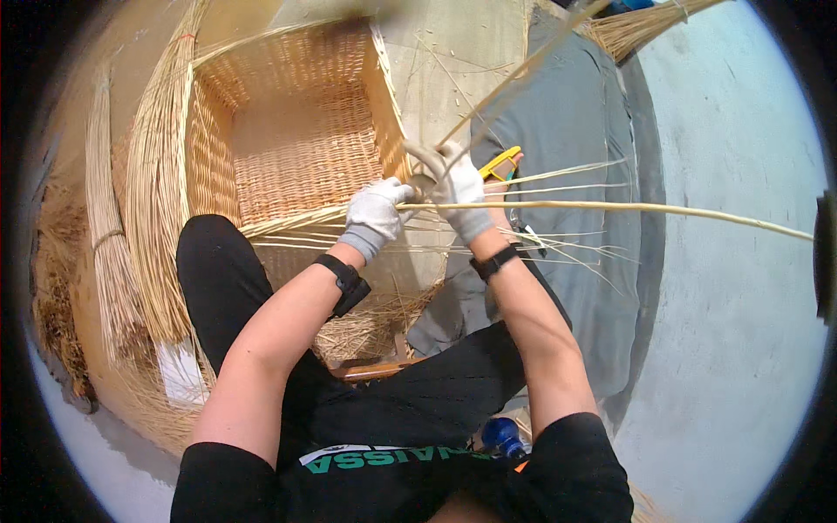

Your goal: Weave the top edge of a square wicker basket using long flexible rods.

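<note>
A square wicker basket (301, 144) sits in front of me, loose rods (563, 235) fanning out rightward from its near edge. At its near right corner, my left hand (375, 211), in a pale knitted glove, is closed on a willow rod (610, 206) that stretches far to the right. My gloved right hand (449, 187), just beside it, is closed around raised rods (482, 103) at the corner; its fingertips are partly hidden. A yellow object (500, 162), perhaps a tool, lies just beyond my right hand.
Long willow bundles (157, 174) and a paler tied bundle (109, 253) lie at left. Another bundle (636, 30) is at top right. Grey cloth (584, 113) lies right of the basket, bordering pale floor (724, 261). A blue bottle (501, 436) is beside my right leg.
</note>
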A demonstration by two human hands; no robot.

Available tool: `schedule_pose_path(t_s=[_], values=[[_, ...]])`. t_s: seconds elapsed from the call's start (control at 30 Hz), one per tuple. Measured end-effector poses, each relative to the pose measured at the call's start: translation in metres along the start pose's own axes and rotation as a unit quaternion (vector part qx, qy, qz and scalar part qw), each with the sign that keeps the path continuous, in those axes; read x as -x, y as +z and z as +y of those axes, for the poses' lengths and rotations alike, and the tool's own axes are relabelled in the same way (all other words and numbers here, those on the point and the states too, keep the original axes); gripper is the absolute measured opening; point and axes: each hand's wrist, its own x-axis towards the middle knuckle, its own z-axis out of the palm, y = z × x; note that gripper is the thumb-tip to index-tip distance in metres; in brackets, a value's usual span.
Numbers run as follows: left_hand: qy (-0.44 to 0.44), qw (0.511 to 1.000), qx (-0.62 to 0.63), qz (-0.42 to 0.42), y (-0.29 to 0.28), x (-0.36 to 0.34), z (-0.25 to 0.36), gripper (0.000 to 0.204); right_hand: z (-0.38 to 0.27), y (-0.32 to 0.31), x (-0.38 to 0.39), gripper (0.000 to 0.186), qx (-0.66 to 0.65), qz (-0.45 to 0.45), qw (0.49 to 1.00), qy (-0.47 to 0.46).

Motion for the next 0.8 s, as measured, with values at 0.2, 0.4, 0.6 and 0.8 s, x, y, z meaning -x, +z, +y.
schedule_pose_path(t_s=[0.2,0.4,0.6,0.8], values=[[-0.006,0.999,0.036,-0.031,-0.008,-0.005,-0.002,0.014,0.005,0.011,0.019,0.034,-0.164,-0.144,0.945,0.243],[0.037,0.998,0.035,-0.048,-0.009,-0.002,-0.008,0.017,0.0,0.021,0.025,0.019,-0.153,-0.142,0.961,0.179],[0.115,0.99,-0.065,-0.055,-0.016,-0.013,-0.015,0.014,0.019,0.039,0.032,0.018,-0.117,-0.156,0.976,0.1],[0.034,0.979,-0.014,-0.203,-0.044,-0.023,-0.015,0.036,0.026,0.044,0.036,0.028,-0.144,-0.227,0.952,0.144]])
